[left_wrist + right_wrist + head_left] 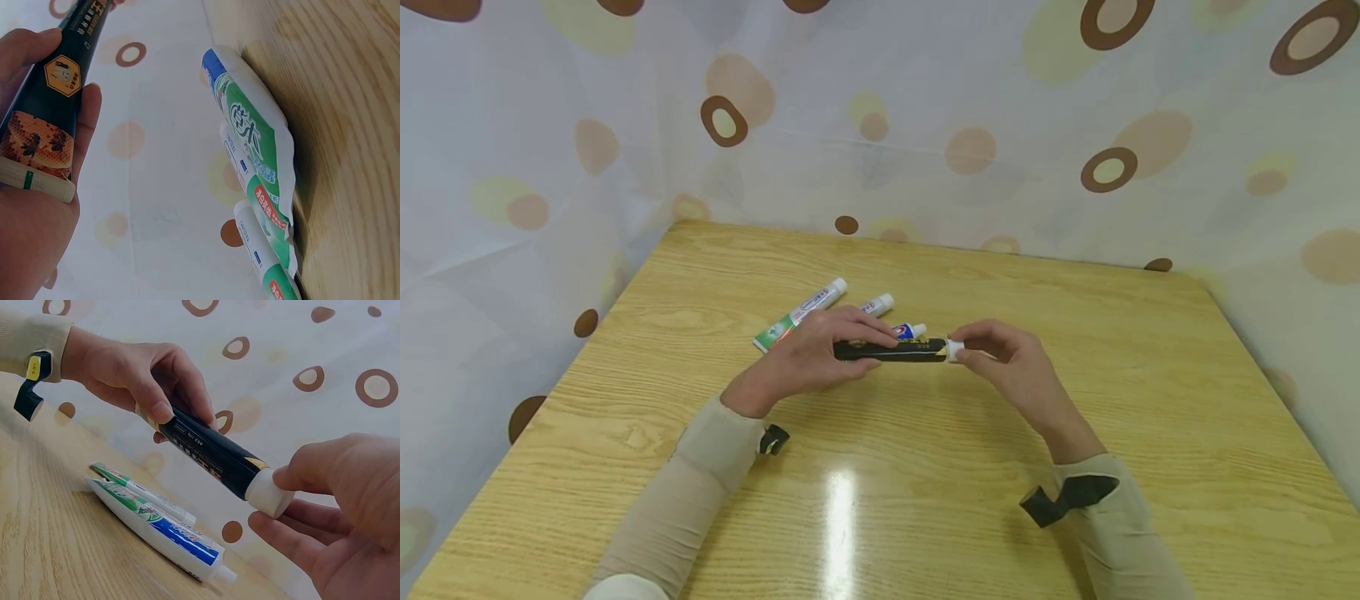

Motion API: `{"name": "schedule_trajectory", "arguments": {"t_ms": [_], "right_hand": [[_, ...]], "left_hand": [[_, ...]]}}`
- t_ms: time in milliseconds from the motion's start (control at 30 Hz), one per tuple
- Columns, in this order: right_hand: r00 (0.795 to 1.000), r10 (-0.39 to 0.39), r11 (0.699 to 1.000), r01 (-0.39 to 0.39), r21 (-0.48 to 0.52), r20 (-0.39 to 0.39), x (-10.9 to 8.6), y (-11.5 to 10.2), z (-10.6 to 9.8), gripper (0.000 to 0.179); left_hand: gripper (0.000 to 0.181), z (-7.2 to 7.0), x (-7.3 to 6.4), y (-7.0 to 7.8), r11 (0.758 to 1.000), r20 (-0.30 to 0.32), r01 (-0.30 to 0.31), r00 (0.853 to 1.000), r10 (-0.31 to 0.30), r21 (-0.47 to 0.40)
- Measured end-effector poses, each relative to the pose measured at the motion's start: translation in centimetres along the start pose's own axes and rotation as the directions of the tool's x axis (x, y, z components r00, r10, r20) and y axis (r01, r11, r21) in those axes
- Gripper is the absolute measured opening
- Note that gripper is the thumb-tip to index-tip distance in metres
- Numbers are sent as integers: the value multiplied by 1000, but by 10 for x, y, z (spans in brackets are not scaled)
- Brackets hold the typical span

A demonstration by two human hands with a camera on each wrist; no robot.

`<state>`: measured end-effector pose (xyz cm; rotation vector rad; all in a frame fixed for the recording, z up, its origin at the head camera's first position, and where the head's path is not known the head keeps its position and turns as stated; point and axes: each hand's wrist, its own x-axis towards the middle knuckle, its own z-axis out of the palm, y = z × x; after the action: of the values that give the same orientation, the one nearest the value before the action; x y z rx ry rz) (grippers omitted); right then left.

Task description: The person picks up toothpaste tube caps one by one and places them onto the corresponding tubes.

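A black toothpaste tube with a white cap is held level above the table. My left hand grips its body near the flat crimped end, which shows honeycomb artwork in the left wrist view. On the other side, my right hand pinches the cap between thumb and fingers; in the right wrist view the cap sits against the tube's neck. Behind the left hand, three more toothpaste tubes lie on the table: a green and white tube, a partly hidden similar tube, and a blue, green and white tube.
The wood-grain table spreads out below both hands. A white curtain with brown and yellow spots hangs behind it and at the sides. Black straps with small mounts are on both sleeves.
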<state>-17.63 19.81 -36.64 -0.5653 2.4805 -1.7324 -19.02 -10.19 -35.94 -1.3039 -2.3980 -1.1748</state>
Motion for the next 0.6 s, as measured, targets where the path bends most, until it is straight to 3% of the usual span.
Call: {"name": "schedule_trajectory", "arguments": {"t_ms": [267,600], "right_hand": [[999,13,999,-14,35,51,0,-2,-1,28],[999,4,1000,-4,-11,-32,0,0,2,25]], "left_hand": [[29,-1,1,0,1000,-8,5,1000,-5,-14],[28,1,0,0,1000,3,0,1000,0,-14]]}}
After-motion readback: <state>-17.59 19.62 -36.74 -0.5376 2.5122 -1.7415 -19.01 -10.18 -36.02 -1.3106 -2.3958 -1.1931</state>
